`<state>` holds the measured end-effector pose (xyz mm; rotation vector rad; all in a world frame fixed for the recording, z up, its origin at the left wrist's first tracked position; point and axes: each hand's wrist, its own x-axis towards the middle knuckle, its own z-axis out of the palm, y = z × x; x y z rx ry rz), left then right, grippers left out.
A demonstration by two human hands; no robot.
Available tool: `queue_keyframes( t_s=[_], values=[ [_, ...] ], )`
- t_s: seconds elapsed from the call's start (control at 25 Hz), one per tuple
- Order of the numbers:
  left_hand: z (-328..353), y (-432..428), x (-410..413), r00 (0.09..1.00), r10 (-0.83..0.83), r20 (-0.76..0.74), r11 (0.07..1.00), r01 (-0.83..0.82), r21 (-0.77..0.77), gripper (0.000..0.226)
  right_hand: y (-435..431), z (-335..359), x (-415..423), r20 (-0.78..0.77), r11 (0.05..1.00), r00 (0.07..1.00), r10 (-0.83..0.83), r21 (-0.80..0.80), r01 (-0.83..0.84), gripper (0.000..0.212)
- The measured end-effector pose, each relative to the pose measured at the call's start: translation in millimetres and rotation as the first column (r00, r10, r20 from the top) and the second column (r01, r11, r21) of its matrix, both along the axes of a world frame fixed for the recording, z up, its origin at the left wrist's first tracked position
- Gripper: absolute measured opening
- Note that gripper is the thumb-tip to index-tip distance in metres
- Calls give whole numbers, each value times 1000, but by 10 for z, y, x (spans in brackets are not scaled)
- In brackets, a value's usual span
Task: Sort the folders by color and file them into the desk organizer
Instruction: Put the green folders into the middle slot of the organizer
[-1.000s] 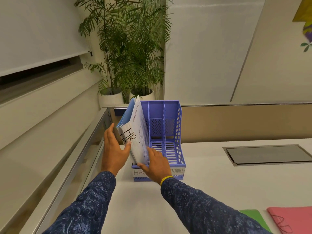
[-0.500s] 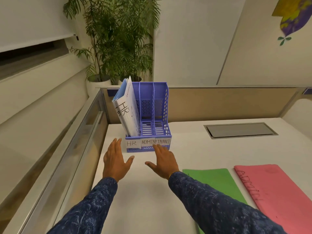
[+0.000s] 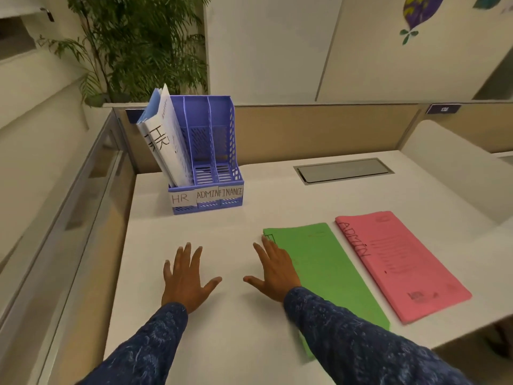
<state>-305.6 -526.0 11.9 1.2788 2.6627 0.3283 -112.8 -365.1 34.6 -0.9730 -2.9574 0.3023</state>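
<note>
Desk organizer (image 3: 219, 151): white HR folders (image 3: 166, 145) lean in their labelled slot. Left hand (image 3: 186, 276), right hand (image 3: 273, 269): fingers spread, empty. The right is at the green folder (image 3: 327, 270), probably next.

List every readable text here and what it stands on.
"HR": white paper folder in the purple plastic desk organizer.
"HR": organizer's left front label.
"ADMIN": middle front label.
"FINANCE": right front label.
"ADMIN": pink paper folder.
Marking on the green paper folder: unreadable, near the right hand.
Purple partition sign: too small.
</note>
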Motion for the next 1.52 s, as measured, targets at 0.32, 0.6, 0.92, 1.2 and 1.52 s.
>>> queue_keyframes(
  t_s=[0.32, 0.6, 0.92, 1.2, 1.52],
  values=[
    [-185, 89, 765, 997, -51, 64, 992, 58, -110, 94, 94, -339, 980, 40, 988, 991, -126, -80, 129, 101],
    [-204, 536, 1421, 977, -72, 202, 987, 99, -125, 82, 517, -438, 1633, 67, 958, 964, -257, -111, 263, 103],
    [-209, 893, 1917, 939, -35, 342, 995, 63, -72, 80, 868, -567, 1901, 129, 936, 952, -279, -183, 300, 102],
    [-85, 1108, 2061, 895, 148, 420, 982, -182, 43, 54, 1003, -636, 1981, 148, 953, 966, -212, -186, 237, 100],
    [11, 1265, 2076, 594, 179, 784, 857, -486, 173, 48, 959, -660, 1992, 87, 955, 968, -234, -166, 246, 101]
  ],
)
